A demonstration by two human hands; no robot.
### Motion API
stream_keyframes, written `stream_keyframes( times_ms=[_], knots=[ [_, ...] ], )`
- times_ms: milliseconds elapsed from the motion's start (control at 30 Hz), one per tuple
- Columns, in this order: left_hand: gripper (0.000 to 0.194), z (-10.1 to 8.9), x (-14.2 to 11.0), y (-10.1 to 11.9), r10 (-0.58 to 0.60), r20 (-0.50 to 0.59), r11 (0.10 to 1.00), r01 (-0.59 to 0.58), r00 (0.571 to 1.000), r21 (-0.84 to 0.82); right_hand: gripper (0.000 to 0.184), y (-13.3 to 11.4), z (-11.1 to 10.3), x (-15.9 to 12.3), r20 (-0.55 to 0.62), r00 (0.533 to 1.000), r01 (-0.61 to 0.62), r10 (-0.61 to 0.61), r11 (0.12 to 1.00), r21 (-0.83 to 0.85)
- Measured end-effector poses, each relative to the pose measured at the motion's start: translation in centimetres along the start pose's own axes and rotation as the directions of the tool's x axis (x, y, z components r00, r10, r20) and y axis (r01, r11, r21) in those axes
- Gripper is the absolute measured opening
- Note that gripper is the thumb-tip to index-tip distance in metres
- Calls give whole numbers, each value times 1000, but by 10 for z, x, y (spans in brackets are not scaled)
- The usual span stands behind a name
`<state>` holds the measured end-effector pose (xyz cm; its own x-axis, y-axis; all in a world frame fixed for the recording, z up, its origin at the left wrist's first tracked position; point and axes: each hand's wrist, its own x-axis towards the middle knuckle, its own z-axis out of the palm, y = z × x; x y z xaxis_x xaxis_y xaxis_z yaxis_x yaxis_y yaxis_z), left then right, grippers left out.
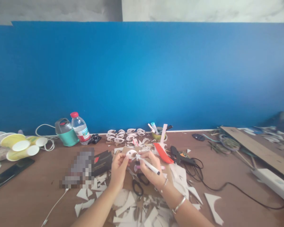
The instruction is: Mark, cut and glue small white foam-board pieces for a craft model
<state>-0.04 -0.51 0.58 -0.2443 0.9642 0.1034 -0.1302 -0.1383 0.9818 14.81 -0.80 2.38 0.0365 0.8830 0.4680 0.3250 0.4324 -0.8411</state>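
My left hand (119, 164) pinches a small white bird-head-shaped cutout (132, 154) with a dark eye spot and some dark marks on it. In my right hand (150, 167) is a white marker pen (149, 165), its dark end pointing down to the right and its other end close to the cutout. Beneath my hands lies a pair of black-handled scissors (137, 186), partly covered. White scraps (129, 205) are spread around them. Behind my hands stand several similar white cutouts (119, 138) in rows near the wall.
A hot glue gun (181, 156) with a black cord and a red curved piece (163, 153) lie to the right. A pen cup (159, 135) stands at the back. On the left are a water bottle (81, 129), a teal container (67, 135), paper cups (16, 143) and a phone (10, 173). A power strip (273, 184) lies far right.
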Motion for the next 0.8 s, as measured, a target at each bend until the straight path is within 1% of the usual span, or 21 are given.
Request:
stream_keyframes(
  times_ms=[200, 300, 567, 700, 800],
  knots=[
    [23, 0, 0, 1, -4, 12, 1000, 4, 1000, -11, 6, 0, 0, 1, 41, 999, -6, 7, 1000, -28],
    [24, 0, 0, 0, -12, 20, 1000, 12, 1000, -21, 6, -1, -1, 1, 31, 999, -19, 20, 1000, -25],
    [23, -1, 0, -1, -11, 17, 1000, 11, 1000, -12, 3, 0, 0, 1, 6, 999, -35, 35, 999, 31],
    [26, -1, 0, -1, -7, 11, 1000, 7, 1000, -15, 3, 2, 1, 0, 11, 997, -73, 72, 993, 90],
    [27, -1, 0, 0, -11, 9, 1000, 11, 1000, -19, 2, 4, 1, 0, 37, 993, -112, 108, 985, 131]
  ],
)
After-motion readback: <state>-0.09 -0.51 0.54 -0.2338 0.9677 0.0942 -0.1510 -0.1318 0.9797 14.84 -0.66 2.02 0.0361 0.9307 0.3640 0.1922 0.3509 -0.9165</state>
